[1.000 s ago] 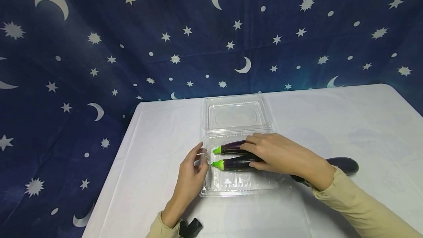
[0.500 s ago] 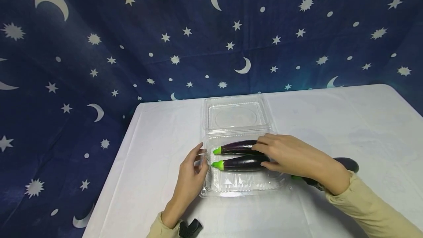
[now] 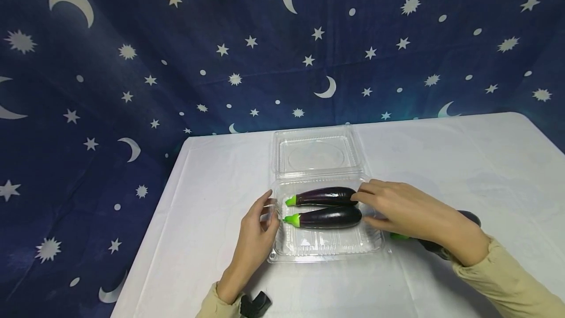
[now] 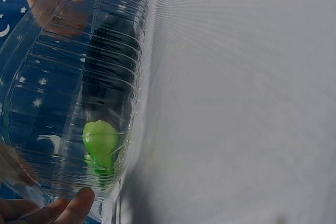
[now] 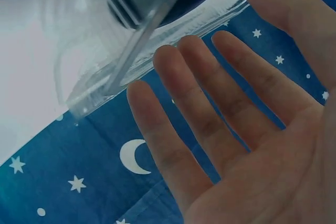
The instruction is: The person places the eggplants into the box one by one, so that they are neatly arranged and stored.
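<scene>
Two dark purple eggplants lie side by side in the base of a clear plastic clamshell box, green stems to the left. At the box's right end, my right hand hovers by the blunt ends with nothing in its grasp; the right wrist view shows its fingers extended beside the clear rim. My left hand rests at the box's left wall, thumb and fingers apart. Through that wall the left wrist view shows a green stem. Another eggplant lies partly hidden behind my right wrist.
The box's lid lies folded back toward the table's far edge. A white cloth covers the table. Behind it hangs a dark blue curtain with moons and stars. A black strap sits by my left sleeve.
My right hand has let go of the eggplants and drawn back to the right, uncovering their blunt ends. The left hand and the box have stayed in place.
</scene>
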Tool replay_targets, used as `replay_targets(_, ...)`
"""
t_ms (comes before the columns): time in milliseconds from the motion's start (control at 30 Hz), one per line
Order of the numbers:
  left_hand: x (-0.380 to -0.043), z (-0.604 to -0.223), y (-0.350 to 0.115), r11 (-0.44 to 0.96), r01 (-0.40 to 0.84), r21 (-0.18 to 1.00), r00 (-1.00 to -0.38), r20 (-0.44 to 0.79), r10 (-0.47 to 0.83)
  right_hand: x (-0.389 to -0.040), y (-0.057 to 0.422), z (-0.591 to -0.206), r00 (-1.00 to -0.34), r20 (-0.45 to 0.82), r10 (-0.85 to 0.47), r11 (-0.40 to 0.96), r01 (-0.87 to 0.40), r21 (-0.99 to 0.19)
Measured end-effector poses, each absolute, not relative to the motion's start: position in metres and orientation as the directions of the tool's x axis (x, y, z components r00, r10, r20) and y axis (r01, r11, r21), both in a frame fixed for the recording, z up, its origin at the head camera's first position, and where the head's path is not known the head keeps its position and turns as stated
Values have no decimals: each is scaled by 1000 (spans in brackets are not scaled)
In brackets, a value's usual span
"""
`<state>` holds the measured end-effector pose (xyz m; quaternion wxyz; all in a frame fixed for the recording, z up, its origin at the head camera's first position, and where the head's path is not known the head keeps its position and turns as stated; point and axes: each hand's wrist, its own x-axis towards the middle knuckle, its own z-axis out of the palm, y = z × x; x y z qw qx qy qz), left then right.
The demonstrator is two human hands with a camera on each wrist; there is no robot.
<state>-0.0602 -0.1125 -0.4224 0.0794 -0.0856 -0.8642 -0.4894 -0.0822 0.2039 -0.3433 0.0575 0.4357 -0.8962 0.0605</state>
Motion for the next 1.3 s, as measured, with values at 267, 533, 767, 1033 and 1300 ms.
replay_targets(267, -60, -421, -112, 514, 231, 826, -971, 227, 71, -79, 217, -349, -621, 207, -756, 622, -780, -68)
replay_targets(533, -60, -421, -112, 510, 238, 827, -970, 233, 74, -74, 230, -351, -641, 230, -732, 648, -760, -58)
replay_targets(767, -61, -420, -111, 515, 241, 822, -969, 234, 80, -72, 240, -353, -663, 221, -715, 668, -741, -62)
replay_targets(1033, -61, -421, -112, 519, 239, 821, -969, 232, 81, -67, 248, -356, -726, 155, -670, 722, -686, -95)
replay_targets(1300, -60, -422, -113, 527, 244, 815, -968, 237, 81, -63, 257, -358, -794, 40, -607, 783, -606, -138)
